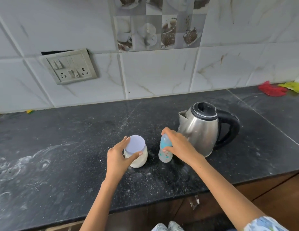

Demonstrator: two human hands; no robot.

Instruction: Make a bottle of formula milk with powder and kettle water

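Dark stone counter (62, 147) stretches bare to my left, its front edge close to me. My left hand (117, 157) grips the lidded powder jar (137, 154); my right hand (177, 145) clasps the upright baby bottle (164, 150), just beside the kettle (202, 129).

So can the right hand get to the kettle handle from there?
Probably yes. The right hand is on the bottle, beside the kettle; its handle faces right with nothing in front, once the bottle is let go.
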